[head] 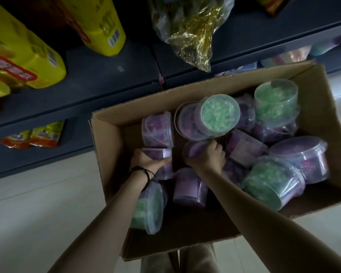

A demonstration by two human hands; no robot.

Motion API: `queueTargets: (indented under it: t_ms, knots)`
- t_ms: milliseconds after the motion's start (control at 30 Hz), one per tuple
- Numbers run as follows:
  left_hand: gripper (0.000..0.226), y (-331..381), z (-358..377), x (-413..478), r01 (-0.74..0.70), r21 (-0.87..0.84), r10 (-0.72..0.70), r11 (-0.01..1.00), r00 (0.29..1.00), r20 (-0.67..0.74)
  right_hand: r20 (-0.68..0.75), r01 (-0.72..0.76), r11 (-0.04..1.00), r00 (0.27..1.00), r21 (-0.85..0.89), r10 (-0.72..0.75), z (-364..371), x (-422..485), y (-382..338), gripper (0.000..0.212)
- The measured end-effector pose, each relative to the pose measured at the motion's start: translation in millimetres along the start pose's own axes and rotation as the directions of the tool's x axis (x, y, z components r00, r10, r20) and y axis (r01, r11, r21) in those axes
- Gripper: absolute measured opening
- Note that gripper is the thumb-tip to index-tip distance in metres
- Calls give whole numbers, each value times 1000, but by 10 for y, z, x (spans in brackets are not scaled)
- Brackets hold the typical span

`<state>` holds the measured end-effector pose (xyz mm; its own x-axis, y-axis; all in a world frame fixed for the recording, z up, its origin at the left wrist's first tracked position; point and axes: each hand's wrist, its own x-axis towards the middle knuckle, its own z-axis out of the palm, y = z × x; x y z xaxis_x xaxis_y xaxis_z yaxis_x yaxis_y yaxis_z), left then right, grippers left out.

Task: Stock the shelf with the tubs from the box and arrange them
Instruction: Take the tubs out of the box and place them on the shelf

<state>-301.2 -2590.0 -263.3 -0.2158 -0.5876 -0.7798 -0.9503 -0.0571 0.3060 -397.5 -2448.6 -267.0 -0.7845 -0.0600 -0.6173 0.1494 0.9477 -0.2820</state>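
An open cardboard box (110, 154) stands on the floor in front of the shelf, holding several clear plastic tubs with purple or green contents. Both my hands are inside it. My left hand (146, 159) grips a purple tub (158, 153) near the box's left wall. My right hand (209, 157) grips another purple tub (195, 149) in the middle of the box. A green tub (218, 116) lies on its side on top of the pile behind my hands. More green tubs lie at the right (270, 182) and the near left (148, 207).
The dark shelf (98, 75) runs along the top, with yellow packages (24, 62) at the left and a clear bag of gold-wrapped goods (193, 34) in the middle. Orange packets (34, 136) sit on a lower shelf. Pale tile floor (37, 203) lies at the left.
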Motion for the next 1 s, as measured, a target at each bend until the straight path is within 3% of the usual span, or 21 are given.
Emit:
queueTargets:
  t_ms: [100,233,400,533,667,800,933,1000]
  knots:
    - [93,-6,-87,-123,0,-40,-1,999,1000,-11,9,5,997,1000,74,-5,-92,-73,31,95]
    - [93,44,-241,-281,58,-215,-53,975,998,32,4,0,979,1000,203,-1,-278,-307,107,91]
    - [104,94,-309,-545,-22,-346,24,938,1000,2,-72,58,938,997,343,-35,-571,-608,246,83]
    - [104,165,-311,-763,-67,-452,62,890,998,-27,-59,27,844,998,536,5,-779,-801,409,85]
    - [98,223,-192,-909,48,-728,73,683,988,133,35,-71,637,997,768,68,-939,-894,549,103]
    - [73,285,39,-982,203,-815,2,543,970,243,72,-115,508,992,853,104,-953,-942,596,119]
    - [80,406,186,-1104,329,-861,-48,387,940,337,124,-168,490,985,855,122,-912,-836,570,127]
    - [57,403,194,-1138,358,-863,9,355,922,386,159,-183,489,983,853,91,-931,-756,580,133]
